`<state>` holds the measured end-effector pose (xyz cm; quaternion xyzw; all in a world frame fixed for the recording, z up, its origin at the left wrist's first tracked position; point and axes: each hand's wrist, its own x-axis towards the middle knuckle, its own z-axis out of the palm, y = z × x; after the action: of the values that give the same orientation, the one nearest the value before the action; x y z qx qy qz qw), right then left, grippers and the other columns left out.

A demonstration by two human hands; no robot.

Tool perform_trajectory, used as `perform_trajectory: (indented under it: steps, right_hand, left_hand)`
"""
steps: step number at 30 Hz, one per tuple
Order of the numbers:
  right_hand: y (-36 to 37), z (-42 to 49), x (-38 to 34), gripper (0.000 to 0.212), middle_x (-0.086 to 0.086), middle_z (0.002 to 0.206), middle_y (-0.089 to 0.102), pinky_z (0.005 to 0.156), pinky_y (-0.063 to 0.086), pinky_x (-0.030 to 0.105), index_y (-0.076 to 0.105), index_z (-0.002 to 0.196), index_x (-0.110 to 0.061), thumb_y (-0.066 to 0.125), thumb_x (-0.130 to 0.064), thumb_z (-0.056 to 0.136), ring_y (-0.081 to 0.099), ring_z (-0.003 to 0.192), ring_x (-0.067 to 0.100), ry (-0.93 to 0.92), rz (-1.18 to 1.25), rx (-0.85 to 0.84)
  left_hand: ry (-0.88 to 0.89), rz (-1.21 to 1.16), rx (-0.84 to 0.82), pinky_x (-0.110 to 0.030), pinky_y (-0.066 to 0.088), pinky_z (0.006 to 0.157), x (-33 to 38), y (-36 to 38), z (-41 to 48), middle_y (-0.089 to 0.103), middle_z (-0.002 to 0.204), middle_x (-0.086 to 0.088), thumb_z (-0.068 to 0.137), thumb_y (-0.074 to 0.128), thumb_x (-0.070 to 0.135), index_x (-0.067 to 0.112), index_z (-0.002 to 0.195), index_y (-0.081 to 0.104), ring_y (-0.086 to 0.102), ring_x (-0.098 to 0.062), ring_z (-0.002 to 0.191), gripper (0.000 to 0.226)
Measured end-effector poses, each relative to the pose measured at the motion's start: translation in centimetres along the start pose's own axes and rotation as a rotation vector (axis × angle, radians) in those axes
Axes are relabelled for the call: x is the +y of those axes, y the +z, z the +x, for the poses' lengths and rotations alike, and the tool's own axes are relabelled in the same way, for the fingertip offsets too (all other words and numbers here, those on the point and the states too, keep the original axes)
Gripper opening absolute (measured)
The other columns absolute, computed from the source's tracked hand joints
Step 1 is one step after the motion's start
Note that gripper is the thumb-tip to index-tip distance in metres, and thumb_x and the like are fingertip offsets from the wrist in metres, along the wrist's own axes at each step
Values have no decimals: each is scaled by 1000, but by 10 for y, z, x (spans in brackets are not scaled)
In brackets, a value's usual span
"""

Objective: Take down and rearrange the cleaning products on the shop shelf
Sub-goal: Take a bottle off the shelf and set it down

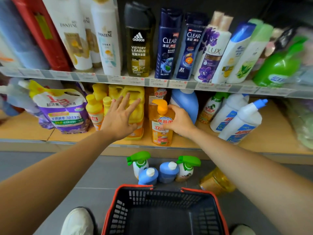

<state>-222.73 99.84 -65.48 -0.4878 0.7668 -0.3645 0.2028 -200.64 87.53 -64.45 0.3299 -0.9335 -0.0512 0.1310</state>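
**Orange translucent pump bottle gripped on the pale wooden lower shelf**

Head view: the orange bottle stands upright near the front edge of the lower shelf, at the centre of the frame. The right hand is curled round its shoulder just below the pump head. The left hand is apart from it. Its fingers are straight and spread across the front of a big yellow plastic jug with a moulded handle. Whether they press on the jug cannot be told.

Small yellow-capped bottles stand just left of the jug. Further left is a purple and white soft refill pouch. A light blue plastic bottle stands behind the right hand. To the right are white bottles with angled blue nozzles.

The upper shelf carries a row of upright shampoo and body-wash bottles in white, black and dark blue.

On the grey tiled floor below the shelf stand two white spray bottles with green triggers and two blue bottles with white caps, close together. A yellow translucent bottle is near them to the right, partly hidden by the right forearm. A black plastic basket with a red rim sits at lower centre. A white shoe is just to its left.
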Motion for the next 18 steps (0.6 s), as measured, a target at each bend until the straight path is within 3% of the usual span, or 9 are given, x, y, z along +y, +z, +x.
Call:
perform_trajectory:
  steps: [2,4,7,10,13,14,18]
  right_hand:
    - [-13,-16,-6,81,2,124,65,97,52,40,54,135,-15,93,-18,64,61,112,18,-39,-24,-39]
    - [-34,-28,-17,83,3,125,65,99,51,39,53,137,-13,93,-20,65,62,113,17,-52,-21,-47]
    - [-72,-44,-40,81,-1,123,67,97,53,36,56,135,-13,94,-23,65,64,110,12,-49,14,-32]
    - [-105,-66,-64,71,-1,117,70,93,56,38,61,128,-14,93,-16,65,68,105,11,-59,140,-16]
    - [-128,-91,-87,60,3,114,73,92,57,41,65,119,-14,90,-7,65,70,104,18,-78,326,-20]
    - [-134,-99,-93,56,4,113,73,91,57,39,65,116,-15,88,-5,66,70,104,19,-91,385,-34]
    - [-144,-130,-116,50,4,103,74,82,58,33,65,111,-11,83,-6,65,71,99,20,-135,634,-100]
  left_hand:
    - [17,-8,7,-53,22,122,5,-10,-4,9,169,-14,84,75,42,27,159,28,12,-38,154,90]
    - [70,-58,36,-54,35,116,15,-20,-9,24,164,-17,81,79,31,18,153,42,26,-40,148,82]
    - [108,-243,-62,-41,39,114,40,-33,-15,39,157,-10,82,77,27,17,151,45,41,-31,141,76]
    - [137,-444,-136,-22,32,108,68,-51,-22,46,148,1,78,85,34,21,153,39,44,-15,135,89]
    - [135,-778,-171,-4,40,93,98,-77,-31,54,131,22,72,89,35,24,149,41,53,15,115,92]
    - [132,-879,-178,-3,44,88,108,-85,-33,58,126,24,68,91,35,27,145,44,56,16,112,90]
    - [104,-1125,-167,-19,57,83,132,-112,-46,72,118,14,60,94,31,26,133,52,69,-4,107,84]
